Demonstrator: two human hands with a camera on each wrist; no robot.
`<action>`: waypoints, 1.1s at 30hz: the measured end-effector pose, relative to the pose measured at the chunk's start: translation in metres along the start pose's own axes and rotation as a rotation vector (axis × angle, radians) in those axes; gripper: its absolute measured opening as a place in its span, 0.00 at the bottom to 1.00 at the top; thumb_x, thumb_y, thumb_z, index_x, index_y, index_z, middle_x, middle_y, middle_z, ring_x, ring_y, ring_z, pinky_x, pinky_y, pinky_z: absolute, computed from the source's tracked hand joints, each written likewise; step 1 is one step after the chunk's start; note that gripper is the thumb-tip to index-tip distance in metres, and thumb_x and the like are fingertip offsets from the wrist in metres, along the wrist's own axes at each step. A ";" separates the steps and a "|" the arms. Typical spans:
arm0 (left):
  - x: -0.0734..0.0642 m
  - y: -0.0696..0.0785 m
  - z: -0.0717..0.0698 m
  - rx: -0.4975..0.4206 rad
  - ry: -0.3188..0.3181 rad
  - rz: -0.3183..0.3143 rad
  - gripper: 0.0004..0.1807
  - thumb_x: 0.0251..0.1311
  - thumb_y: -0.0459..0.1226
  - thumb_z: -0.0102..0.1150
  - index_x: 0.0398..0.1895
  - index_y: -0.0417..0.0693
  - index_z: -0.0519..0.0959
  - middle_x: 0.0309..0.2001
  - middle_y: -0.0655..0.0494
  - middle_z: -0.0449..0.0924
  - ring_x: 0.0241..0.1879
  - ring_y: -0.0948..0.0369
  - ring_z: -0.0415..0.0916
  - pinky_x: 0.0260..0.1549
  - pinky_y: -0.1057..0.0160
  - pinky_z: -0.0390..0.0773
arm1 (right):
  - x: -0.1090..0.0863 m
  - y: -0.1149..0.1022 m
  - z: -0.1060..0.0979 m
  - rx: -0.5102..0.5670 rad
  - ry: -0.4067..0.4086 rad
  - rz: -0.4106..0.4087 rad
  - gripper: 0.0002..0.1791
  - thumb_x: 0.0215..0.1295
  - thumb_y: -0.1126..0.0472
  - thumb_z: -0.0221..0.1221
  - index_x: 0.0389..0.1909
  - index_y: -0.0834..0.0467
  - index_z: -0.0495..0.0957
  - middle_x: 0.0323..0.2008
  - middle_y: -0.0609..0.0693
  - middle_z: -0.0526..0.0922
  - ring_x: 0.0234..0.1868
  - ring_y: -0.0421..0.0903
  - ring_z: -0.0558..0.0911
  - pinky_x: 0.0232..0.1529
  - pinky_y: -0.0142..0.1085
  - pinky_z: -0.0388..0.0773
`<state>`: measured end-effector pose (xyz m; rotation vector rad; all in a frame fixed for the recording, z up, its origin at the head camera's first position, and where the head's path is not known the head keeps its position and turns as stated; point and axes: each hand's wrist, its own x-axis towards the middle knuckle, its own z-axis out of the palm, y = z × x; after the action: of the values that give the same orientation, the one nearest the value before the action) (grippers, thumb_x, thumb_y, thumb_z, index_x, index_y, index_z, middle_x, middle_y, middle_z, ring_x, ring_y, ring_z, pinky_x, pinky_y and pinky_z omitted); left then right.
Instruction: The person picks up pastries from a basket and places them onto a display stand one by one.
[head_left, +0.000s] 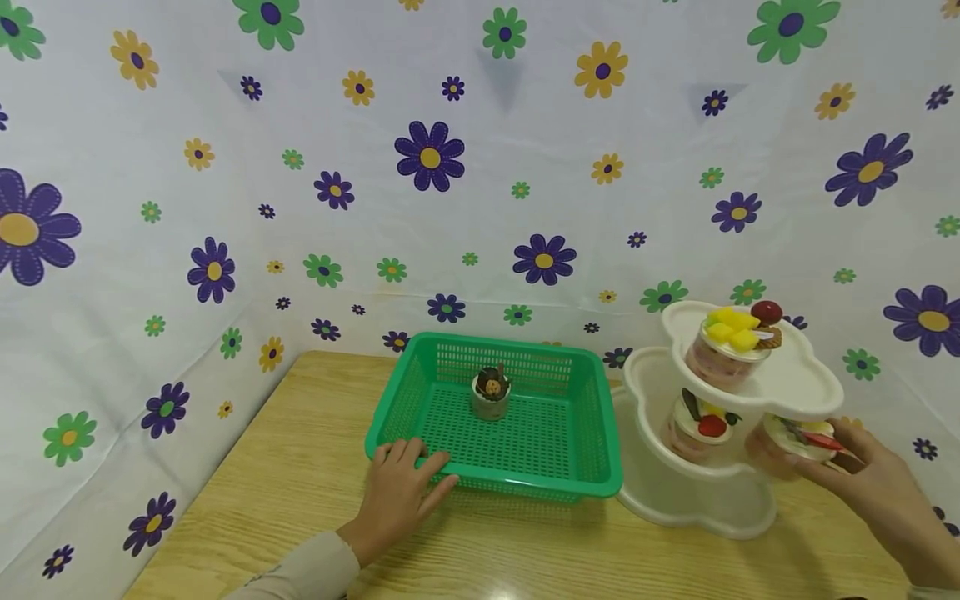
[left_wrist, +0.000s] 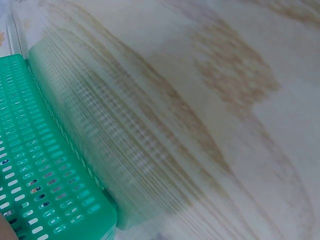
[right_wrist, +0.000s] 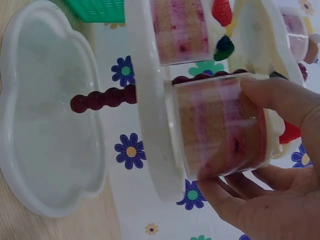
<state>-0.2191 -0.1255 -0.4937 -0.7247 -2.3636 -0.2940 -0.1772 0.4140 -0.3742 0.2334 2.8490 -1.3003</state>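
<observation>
My right hand (head_left: 873,475) grips a clear dessert cup (right_wrist: 222,130) with pink and tan layers, white cream and red fruit on top. The thumb and fingers lie on opposite sides of it, and its base is right at the middle tier of a white tiered stand (head_left: 787,375). Another layered cup (head_left: 697,429) with a strawberry stands on that tier. At the near left of a green basket (head_left: 517,482), my left hand (head_left: 401,492) holds the rim, fingers bent over it. Inside the basket stands a small cup (head_left: 491,400) with a dark, cookie-topped dessert.
A cup with yellow fruit cubes (head_left: 727,346) and a cherry stands on the top tier. The stand's bottom tier (right_wrist: 55,125) rests on the wooden table (head_left: 300,467), close beside the basket. Flower-printed cloth (head_left: 487,208) hangs behind and at the left.
</observation>
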 end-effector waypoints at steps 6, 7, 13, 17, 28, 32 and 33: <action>0.000 0.000 0.000 0.008 0.004 0.000 0.21 0.66 0.60 0.45 0.44 0.60 0.80 0.35 0.57 0.72 0.37 0.56 0.70 0.40 0.49 0.70 | 0.004 0.000 0.014 0.069 0.127 0.018 0.50 0.66 0.46 0.59 0.76 0.50 0.36 0.74 0.61 0.45 0.67 0.56 0.64 0.58 0.54 0.70; 0.000 0.000 0.000 0.008 0.003 0.000 0.21 0.67 0.60 0.44 0.45 0.60 0.80 0.35 0.57 0.72 0.37 0.56 0.70 0.40 0.49 0.70 | 0.005 -0.002 0.017 0.089 0.142 0.041 0.50 0.66 0.45 0.58 0.76 0.49 0.35 0.75 0.62 0.41 0.69 0.63 0.57 0.59 0.61 0.65; 0.000 0.000 0.001 0.003 0.001 -0.003 0.24 0.68 0.61 0.41 0.45 0.59 0.80 0.35 0.57 0.72 0.37 0.56 0.70 0.41 0.48 0.69 | 0.005 -0.004 0.028 0.114 0.228 0.101 0.51 0.65 0.44 0.59 0.76 0.58 0.38 0.74 0.63 0.43 0.72 0.64 0.53 0.61 0.42 0.69; -0.001 0.000 0.000 0.004 -0.001 -0.006 0.23 0.67 0.60 0.43 0.45 0.59 0.80 0.35 0.57 0.72 0.37 0.56 0.70 0.40 0.49 0.69 | 0.004 -0.002 0.035 0.102 0.266 0.143 0.50 0.63 0.42 0.59 0.76 0.57 0.42 0.73 0.63 0.49 0.71 0.56 0.60 0.49 0.23 0.73; -0.001 0.000 0.001 -0.014 0.012 -0.005 0.24 0.68 0.61 0.40 0.45 0.58 0.80 0.34 0.56 0.71 0.36 0.56 0.70 0.40 0.49 0.68 | 0.003 0.005 0.045 0.163 0.306 0.073 0.45 0.59 0.46 0.65 0.74 0.44 0.53 0.70 0.45 0.63 0.47 0.19 0.67 0.37 0.13 0.68; -0.001 -0.001 0.002 -0.021 0.015 -0.007 0.24 0.68 0.61 0.40 0.45 0.58 0.80 0.34 0.56 0.71 0.36 0.56 0.69 0.40 0.49 0.67 | 0.004 0.007 0.046 0.140 0.302 0.022 0.44 0.63 0.49 0.62 0.75 0.52 0.51 0.71 0.53 0.61 0.50 0.20 0.67 0.38 0.12 0.67; -0.002 -0.001 0.003 -0.019 0.016 -0.006 0.24 0.68 0.61 0.40 0.45 0.58 0.80 0.34 0.56 0.71 0.36 0.56 0.69 0.40 0.49 0.68 | 0.004 0.008 0.046 0.128 0.298 0.017 0.44 0.64 0.49 0.61 0.75 0.54 0.50 0.71 0.56 0.59 0.52 0.21 0.67 0.38 0.12 0.67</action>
<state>-0.2199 -0.1258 -0.4967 -0.7214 -2.3515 -0.3244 -0.1828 0.3851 -0.4108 0.4900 2.9908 -1.5693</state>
